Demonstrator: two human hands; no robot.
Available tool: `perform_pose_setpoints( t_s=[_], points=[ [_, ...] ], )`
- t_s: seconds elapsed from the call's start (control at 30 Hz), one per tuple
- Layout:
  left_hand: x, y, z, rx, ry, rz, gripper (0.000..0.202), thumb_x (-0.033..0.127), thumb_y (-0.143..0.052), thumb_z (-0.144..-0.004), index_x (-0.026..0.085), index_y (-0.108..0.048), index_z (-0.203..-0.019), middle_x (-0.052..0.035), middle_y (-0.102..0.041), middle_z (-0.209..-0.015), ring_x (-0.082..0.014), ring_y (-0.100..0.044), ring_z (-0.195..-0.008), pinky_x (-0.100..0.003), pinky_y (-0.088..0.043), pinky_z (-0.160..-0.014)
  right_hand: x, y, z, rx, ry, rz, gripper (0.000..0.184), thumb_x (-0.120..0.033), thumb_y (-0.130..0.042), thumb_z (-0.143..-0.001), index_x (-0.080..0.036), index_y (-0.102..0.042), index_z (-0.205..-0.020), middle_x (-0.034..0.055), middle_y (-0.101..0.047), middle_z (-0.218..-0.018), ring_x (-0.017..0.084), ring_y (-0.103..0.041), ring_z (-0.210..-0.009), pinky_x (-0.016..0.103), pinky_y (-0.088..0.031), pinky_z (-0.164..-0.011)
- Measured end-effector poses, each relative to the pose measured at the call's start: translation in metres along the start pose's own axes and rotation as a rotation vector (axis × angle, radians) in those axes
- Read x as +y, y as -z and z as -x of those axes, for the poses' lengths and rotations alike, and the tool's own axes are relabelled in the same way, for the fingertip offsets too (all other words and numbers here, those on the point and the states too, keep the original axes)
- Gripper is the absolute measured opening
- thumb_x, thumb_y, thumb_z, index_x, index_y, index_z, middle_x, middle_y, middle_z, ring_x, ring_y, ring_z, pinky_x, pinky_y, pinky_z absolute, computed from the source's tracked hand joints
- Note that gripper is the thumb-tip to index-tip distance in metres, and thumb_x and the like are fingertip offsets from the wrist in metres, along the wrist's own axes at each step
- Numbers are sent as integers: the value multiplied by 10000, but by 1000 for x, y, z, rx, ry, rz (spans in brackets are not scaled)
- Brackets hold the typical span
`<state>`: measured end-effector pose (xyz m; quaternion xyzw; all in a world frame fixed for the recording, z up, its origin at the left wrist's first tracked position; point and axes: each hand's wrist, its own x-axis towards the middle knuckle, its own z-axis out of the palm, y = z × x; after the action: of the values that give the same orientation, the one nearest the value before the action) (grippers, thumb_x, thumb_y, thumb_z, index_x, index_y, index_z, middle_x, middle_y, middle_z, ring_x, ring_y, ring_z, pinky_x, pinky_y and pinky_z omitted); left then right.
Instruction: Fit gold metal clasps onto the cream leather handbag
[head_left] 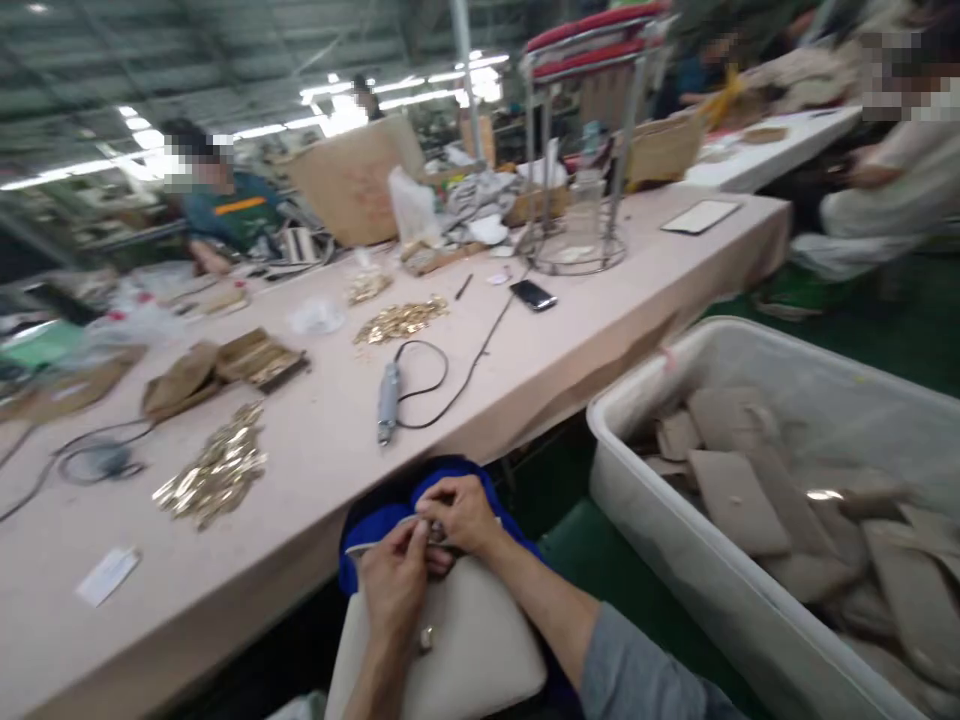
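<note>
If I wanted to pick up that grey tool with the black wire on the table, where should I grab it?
Grab the grey pen-shaped tool around its middle, coming down from above. It lies flat on the pale pink table, long and slim, so fingers probably close best across its narrow sides. Its black cable loops off the far end, so stay clear of that end.

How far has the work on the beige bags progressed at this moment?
Done, it seems: many beige pieces lie in the white bin. In hand: the left hand and right hand pinch the top edge of a beige bag on the lap, over blue cloth. Left: piles of gold fittings and a corded tool lie on the table. No count can be told.
</note>
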<state>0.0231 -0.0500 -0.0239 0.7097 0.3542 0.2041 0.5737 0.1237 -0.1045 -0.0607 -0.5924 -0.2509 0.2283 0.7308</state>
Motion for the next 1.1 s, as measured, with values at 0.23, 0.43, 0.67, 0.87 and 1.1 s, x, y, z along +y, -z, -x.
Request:
perform_pose_setpoints(
  t_s=[0.23,0.43,0.67,0.87,1.1],
  points=[
    [-22,25,-13,-5,85,211,485,587,-801,-734,118,-702,-807,-59,-671,-486,-177,-598,-342,-236,-508,-362,21,-17,-7,-18,-24,-190,286,-417,-662,-879,-142,-741,-886,-6,-598,-568,107,-501,-440,202,-421,-450],
    [-27,39,-17,-2,105,208,419,533,-736,-807,115,-699,-805,-70,-672,-481,-175,-600,-345,-219,-493,-365,24,-31,-8,-116,-36,-231,137,-266,-727,-758,-155,-769,-826,33,-680,-770,121,-589,-483,219,-480,-455],
    [-26,50,-16,13,140,102,381,501,-641,-877,139,-711,-779,-51,-645,-437,-177,-573,-323,-217,-459,-353,27,-42,-10,-105,-38,-164,116,-232,-727,-727,-156,-782,-796,35,-674,-738,123,-578,-494,208,-462,-429],
    [-26,51,-15,75,180,159,315,416,-628,-850,130,-743,-785,-15,-599,-386,-173,-534,-289,-213,-414,-323,24,-42,-11,-153,-29,-153,111,-224,-738,-731,-158,-799,-796,25,-660,-722,112,-576,-527,188,-450,-455],
    [-28,51,-14,70,150,93,317,377,-593,-877,151,-738,-709,-4,-584,-370,-149,-508,-291,-198,-390,-334,27,-41,-9,-163,-53,-160,108,-214,-741,-737,-152,-797,-806,25,-671,-759,98,-567,-507,182,-447,-447]
  ],
)
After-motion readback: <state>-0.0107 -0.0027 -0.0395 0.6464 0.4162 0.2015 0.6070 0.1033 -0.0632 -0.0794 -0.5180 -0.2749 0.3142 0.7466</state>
